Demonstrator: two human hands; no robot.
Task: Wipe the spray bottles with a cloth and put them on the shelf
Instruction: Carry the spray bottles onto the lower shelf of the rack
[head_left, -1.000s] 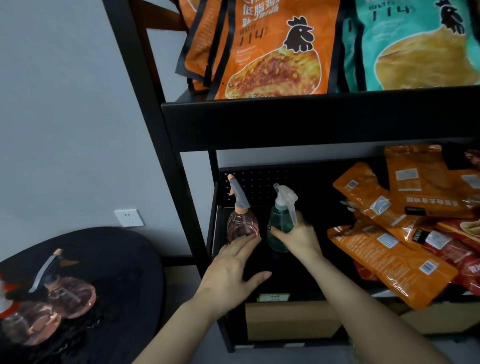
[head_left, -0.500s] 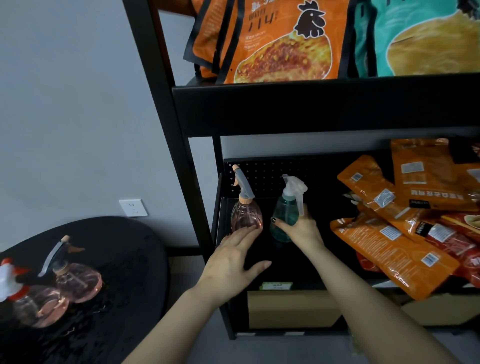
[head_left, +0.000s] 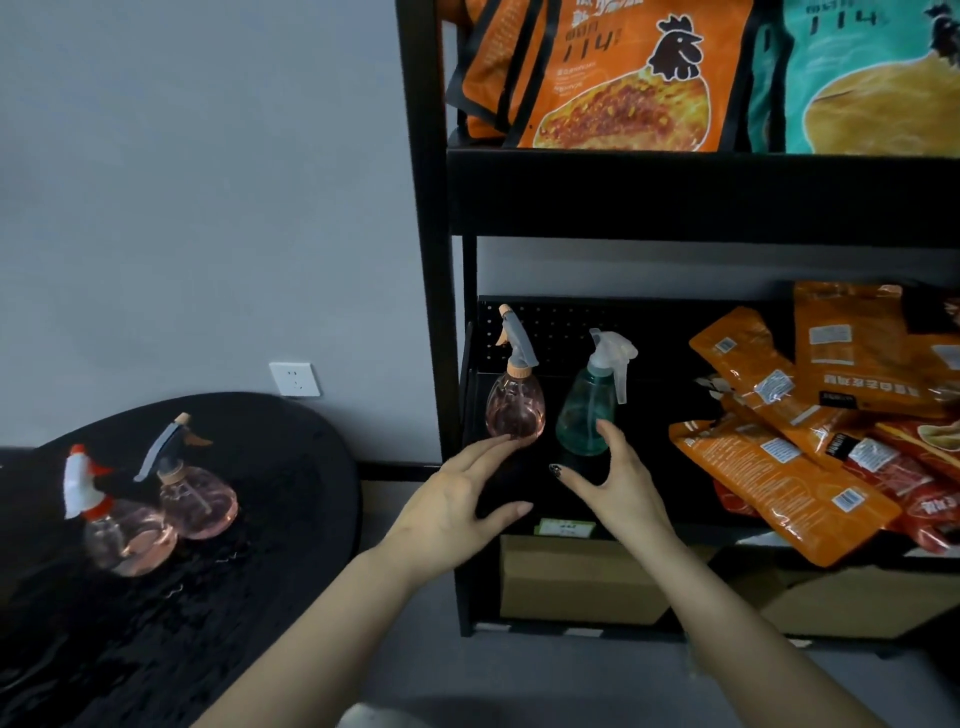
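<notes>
A pink spray bottle (head_left: 515, 408) and a green spray bottle (head_left: 587, 410) stand upright side by side at the left end of the black shelf (head_left: 587, 197). My left hand (head_left: 457, 512) is spread open just in front of the pink bottle, fingertips close to its base. My right hand (head_left: 615, 486) is open with fingers apart, just in front of the green bottle and holding nothing. Two more pink spray bottles, one with a white-and-red head (head_left: 122, 530) and one with a grey head (head_left: 195, 493), sit on the black round table (head_left: 218, 597) at the left. No cloth is in view.
Orange snack bags (head_left: 810, 431) are piled on the right of the same shelf. Large orange (head_left: 623, 78) and teal bags (head_left: 872, 78) fill the shelf above. Cardboard boxes (head_left: 582, 582) sit under the shelf. A wall socket (head_left: 294, 379) is above the table.
My right hand has let go of the green bottle and drawn back, fingers spread. The view has shifted left, showing more of the table.
</notes>
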